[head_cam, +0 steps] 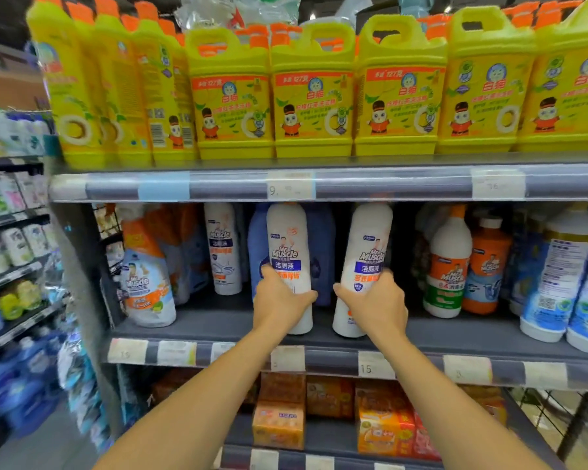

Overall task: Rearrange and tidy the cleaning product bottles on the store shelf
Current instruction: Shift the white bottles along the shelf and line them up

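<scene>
Grey shelf (218, 322): left hand (279, 300) grips the left white bottle (287, 245), right hand (377, 300) the right white bottle (367, 245); blue bottles (321, 239) crowd just behind.

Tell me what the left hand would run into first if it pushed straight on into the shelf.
The left hand grips a white Mr Muscle bottle. Pushed straight on, it would probably drive that bottle into the blue bottle right behind it; how much gap lies between them is unclear.
</scene>
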{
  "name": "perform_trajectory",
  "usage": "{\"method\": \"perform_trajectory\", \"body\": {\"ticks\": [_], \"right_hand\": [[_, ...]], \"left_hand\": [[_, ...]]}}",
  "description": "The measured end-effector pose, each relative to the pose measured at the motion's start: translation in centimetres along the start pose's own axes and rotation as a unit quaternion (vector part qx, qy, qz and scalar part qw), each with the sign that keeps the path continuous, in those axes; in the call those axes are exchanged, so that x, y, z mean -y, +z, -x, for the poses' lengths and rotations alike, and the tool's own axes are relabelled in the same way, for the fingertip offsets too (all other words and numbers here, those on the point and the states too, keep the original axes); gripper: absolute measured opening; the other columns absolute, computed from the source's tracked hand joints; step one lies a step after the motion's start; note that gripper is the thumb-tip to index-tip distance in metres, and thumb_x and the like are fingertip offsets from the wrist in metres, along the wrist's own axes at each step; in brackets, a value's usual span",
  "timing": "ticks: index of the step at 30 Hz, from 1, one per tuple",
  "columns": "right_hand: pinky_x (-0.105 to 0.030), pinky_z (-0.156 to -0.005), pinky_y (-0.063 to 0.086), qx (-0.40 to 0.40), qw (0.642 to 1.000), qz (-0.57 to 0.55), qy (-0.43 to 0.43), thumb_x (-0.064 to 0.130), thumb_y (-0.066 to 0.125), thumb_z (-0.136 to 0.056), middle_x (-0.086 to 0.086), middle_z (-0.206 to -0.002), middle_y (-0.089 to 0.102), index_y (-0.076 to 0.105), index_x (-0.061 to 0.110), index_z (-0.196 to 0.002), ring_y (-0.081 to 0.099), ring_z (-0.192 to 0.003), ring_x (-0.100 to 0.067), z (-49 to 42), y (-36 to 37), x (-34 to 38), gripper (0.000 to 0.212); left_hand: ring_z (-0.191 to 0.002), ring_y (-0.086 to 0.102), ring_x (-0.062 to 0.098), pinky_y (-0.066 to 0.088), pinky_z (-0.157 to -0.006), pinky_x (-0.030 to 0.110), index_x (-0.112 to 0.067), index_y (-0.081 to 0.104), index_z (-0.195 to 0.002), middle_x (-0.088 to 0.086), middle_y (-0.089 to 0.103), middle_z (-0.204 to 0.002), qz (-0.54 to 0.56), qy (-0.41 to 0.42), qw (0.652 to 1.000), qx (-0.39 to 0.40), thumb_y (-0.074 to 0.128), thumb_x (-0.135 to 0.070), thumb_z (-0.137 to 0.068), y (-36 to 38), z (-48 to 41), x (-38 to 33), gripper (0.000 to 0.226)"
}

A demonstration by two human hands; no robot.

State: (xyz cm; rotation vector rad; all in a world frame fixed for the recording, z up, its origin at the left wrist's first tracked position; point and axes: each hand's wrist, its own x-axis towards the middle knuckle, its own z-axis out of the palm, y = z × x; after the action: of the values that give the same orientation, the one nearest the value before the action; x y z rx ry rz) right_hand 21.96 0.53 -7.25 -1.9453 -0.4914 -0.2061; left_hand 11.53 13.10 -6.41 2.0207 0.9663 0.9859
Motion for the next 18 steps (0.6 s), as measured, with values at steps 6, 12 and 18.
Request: {"method": "perform_trajectory", "body": {"ticks": [6, 12, 18], "right_hand": [[-0.029, -0.059, 0.041, 0.021, 1.000, 0.004, -0.016, 0.054, 0.079, -0.059, 0.010, -0.084, 0.055, 0.045, 0.024, -0.096, 0.055, -0.073, -0.013, 2.3, 3.2, 2.5, 0.059], [-0.030, -0.062, 0.045, 0.036, 0.999, 0.011, -0.030, 0.058, 0.078, -0.059, 0.008, -0.089, 0.055, 0.043, 0.025, -0.099, 0.057, -0.079, -0.015, 3.8, 6.2, 4.5, 0.062], [-0.030, -0.064, 0.046, 0.049, 0.998, 0.011, -0.030, 0.057, 0.078, -0.060, 0.013, -0.081, 0.051, 0.043, 0.026, -0.095, 0.056, -0.078, -0.013, 4.7, 8.6, 6.6, 0.059]], "left_hand": [[-0.081, 0.052, 0.019, 0.045, -0.069, 0.031, -0.018, 0.034, -0.101, -0.002, 0.050, -0.093, 0.002, -0.016, 0.999, -0.035, 0.089, -0.033, -0.062, -5.2, -2.7, 3.8, 0.069], [-0.081, 0.053, 0.021, 0.046, -0.068, 0.033, -0.019, 0.034, -0.103, 0.000, 0.051, -0.093, -0.008, -0.034, 0.998, -0.059, 0.091, -0.033, -0.058, -8.0, -5.5, 7.1, 0.073], [-0.099, 0.063, 0.034, 0.051, -0.076, 0.036, -0.010, 0.042, -0.116, 0.011, 0.063, -0.108, -0.006, -0.035, 0.998, -0.059, 0.089, -0.030, -0.058, -8.7, -7.7, 9.0, 0.078]]}}
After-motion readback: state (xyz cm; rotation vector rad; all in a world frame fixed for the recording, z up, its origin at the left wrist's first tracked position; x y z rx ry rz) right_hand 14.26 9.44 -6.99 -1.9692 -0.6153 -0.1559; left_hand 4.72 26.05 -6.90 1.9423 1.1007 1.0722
